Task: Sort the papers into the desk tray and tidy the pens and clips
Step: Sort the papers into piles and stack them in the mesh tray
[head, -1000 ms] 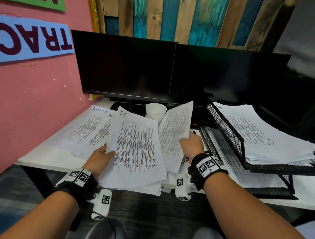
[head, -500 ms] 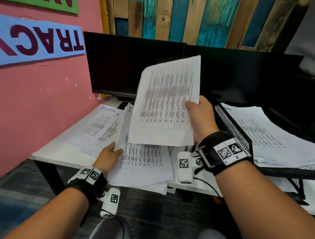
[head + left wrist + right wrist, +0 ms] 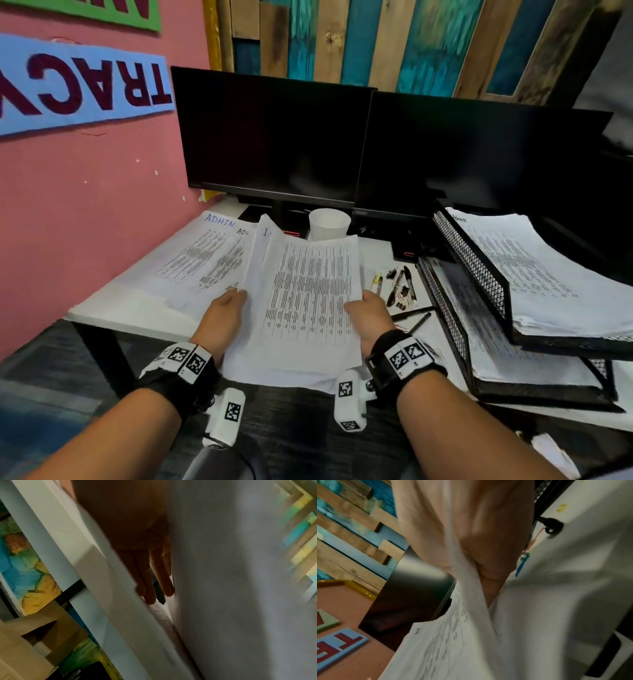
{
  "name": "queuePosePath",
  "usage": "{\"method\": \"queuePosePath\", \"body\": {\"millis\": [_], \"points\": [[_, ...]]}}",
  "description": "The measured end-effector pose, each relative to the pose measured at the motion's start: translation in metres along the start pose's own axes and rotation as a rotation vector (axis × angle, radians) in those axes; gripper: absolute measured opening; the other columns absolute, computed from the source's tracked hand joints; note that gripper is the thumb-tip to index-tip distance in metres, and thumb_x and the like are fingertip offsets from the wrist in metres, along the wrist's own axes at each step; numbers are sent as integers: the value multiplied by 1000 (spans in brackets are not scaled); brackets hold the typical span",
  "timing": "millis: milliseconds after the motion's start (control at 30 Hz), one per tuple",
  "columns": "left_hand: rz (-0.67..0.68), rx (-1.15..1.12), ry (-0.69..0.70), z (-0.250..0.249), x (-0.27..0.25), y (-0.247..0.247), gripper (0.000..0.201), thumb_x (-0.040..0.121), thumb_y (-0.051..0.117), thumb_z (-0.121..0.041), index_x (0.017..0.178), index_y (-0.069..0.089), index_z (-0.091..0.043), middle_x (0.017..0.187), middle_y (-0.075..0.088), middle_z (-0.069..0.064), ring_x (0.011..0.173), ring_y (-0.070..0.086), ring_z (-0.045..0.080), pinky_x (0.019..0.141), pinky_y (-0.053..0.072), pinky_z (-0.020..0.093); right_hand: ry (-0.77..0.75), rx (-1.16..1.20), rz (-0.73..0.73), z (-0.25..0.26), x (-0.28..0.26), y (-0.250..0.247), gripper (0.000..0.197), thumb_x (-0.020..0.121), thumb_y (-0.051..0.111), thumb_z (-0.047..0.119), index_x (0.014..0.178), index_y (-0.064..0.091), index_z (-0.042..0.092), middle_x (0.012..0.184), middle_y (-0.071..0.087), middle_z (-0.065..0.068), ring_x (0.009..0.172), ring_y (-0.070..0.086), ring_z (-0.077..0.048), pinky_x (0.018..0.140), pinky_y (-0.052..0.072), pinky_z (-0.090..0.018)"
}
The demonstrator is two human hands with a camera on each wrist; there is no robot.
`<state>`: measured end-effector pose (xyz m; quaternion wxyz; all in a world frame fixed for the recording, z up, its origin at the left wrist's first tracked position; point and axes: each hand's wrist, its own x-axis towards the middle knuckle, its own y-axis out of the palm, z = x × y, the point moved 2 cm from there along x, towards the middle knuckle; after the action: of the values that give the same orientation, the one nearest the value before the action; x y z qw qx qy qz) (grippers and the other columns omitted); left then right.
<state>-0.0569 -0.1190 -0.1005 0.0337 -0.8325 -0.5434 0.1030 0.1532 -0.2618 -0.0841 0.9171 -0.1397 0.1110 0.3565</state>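
A stack of printed sheets (image 3: 308, 298) lies at the desk's front middle, held from both sides. My left hand (image 3: 236, 298) holds its left edge, thumb on top; in the left wrist view its fingers (image 3: 150, 585) lie straight between the paper layers (image 3: 223, 574). My right hand (image 3: 356, 305) pinches the right edge of the top sheet, and the right wrist view shows that sheet (image 3: 471, 642) squeezed between thumb and fingers (image 3: 488, 574). Pens and clips (image 3: 397, 284) lie loose just right of the stack. The black two-tier mesh tray (image 3: 479, 274) stands at the right, with papers in both tiers.
Sheets marked ADMIN (image 3: 202, 260) lie spread on the desk's left part by the pink wall. A white cup (image 3: 329, 224) stands behind the stack, in front of two dark monitors (image 3: 274, 137). Coloured paper clips (image 3: 524, 558) and a black binder clip (image 3: 553, 526) lie near my right hand.
My right hand picked up a sheet, raised it in front of the monitors, then brought it down onto the stack my left hand holds. The pens and clips are now uncovered.
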Motion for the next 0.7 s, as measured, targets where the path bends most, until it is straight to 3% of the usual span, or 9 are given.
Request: {"method": "queuePosePath", "body": {"millis": [67, 133, 267, 300, 367, 433, 467, 600, 700], "points": [[44, 137, 45, -5, -2, 2, 26, 105, 55, -32, 118, 66, -13, 120, 66, -2, 112, 64, 27, 102, 48, 37, -22, -24, 37, -5, 2, 6, 36, 93, 41, -3, 108, 69, 14, 107, 71, -13, 105, 69, -42, 89, 58, -55], [102, 265, 97, -7, -4, 4, 17, 97, 67, -22, 110, 69, -12, 104, 75, 2, 94, 71, 26, 91, 58, 44, -48, -48, 80, -9, 4, 10, 40, 89, 41, -2, 99, 71, 23, 104, 74, -13, 104, 70, -43, 89, 58, -59], [80, 265, 162, -19, -5, -2, 17, 92, 71, -10, 103, 71, -23, 97, 77, -1, 89, 75, 24, 85, 61, 47, -157, -66, 26, 4, 2, 5, 26, 91, 56, 4, 96, 63, 28, 101, 71, -2, 92, 71, -24, 80, 60, -35], [66, 214, 187, -25, -6, -5, 16, 92, 72, -12, 103, 72, -23, 96, 78, 0, 88, 76, 25, 84, 61, 48, -191, -50, 14, 10, 1, 1, 23, 88, 62, 10, 103, 64, 27, 106, 71, 1, 96, 71, -24, 83, 61, -37], [44, 113, 245, -38, -7, -11, 16, 92, 73, -15, 106, 72, -21, 99, 79, 2, 90, 76, 26, 85, 61, 52, -191, 1, 12, 21, 2, -7, 46, 85, 70, 20, 128, 53, 22, 124, 65, 1, 110, 68, -26, 97, 57, -45], [41, 17, 295, -55, -11, -14, 18, 93, 72, -11, 109, 72, -21, 102, 79, 1, 94, 76, 25, 86, 60, 47, -178, 107, 68, 38, -3, -12, 52, 94, 66, 15, 137, 39, 29, 129, 64, -1, 114, 67, -25, 102, 54, -48], [45, -20, 320, -63, -12, -14, 21, 94, 71, -9, 112, 72, -20, 105, 79, 0, 96, 76, 23, 86, 59, 43, -206, 137, 87, 48, -5, -14, 48, 98, 62, 12, 140, 42, 24, 129, 66, -3, 113, 69, -24, 102, 55, -49], [51, -108, 407, -91, -13, -8, 30, 96, 65, -2, 115, 70, -24, 115, 77, -2, 105, 74, 17, 90, 56, 36, -474, 60, -1, 88, -22, -16, 31, 101, 49, 7, 120, 63, 27, 118, 72, 8, 108, 71, -24, 99, 56, -52], [38, -133, 423, -94, -12, -2, 31, 98, 62, -1, 110, 69, -29, 116, 77, -4, 108, 73, 15, 92, 55, 34, -613, 43, -103, 95, -33, -18, 27, 104, 47, 7, 111, 60, 29, 109, 69, 15, 102, 68, -11, 92, 57, -30]]}}
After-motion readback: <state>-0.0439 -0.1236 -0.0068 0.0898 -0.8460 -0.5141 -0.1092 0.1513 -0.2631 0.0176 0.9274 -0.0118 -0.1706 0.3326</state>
